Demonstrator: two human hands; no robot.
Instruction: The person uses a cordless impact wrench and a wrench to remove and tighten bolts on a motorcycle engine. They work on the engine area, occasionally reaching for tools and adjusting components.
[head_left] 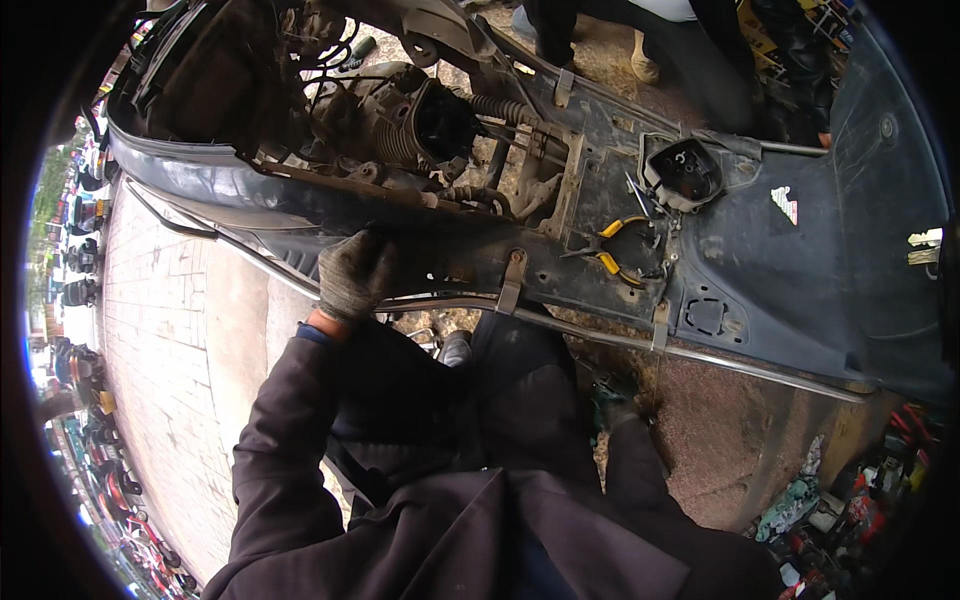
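Currently, gloved left hand [350, 275] is resting, fingers curled, against dark side panel [450, 258] of scooter, beside metal rail [590, 328]. Right hand [620, 408] is hanging low, nearer person than rail. Shadow is blurring detail, so cannot tell whether either hand is grasping anything. Panel is running in front of person's knees, nearer than bare engine [395, 130]. Judging step as steadying panel, doing it well is likely meaning: keeping left pressure even, keeping glove off rail edges, keeping yellow-handled pliers [607, 262] from sliding.

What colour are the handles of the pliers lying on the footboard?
The handles are mostly yellow, seen in the head view.
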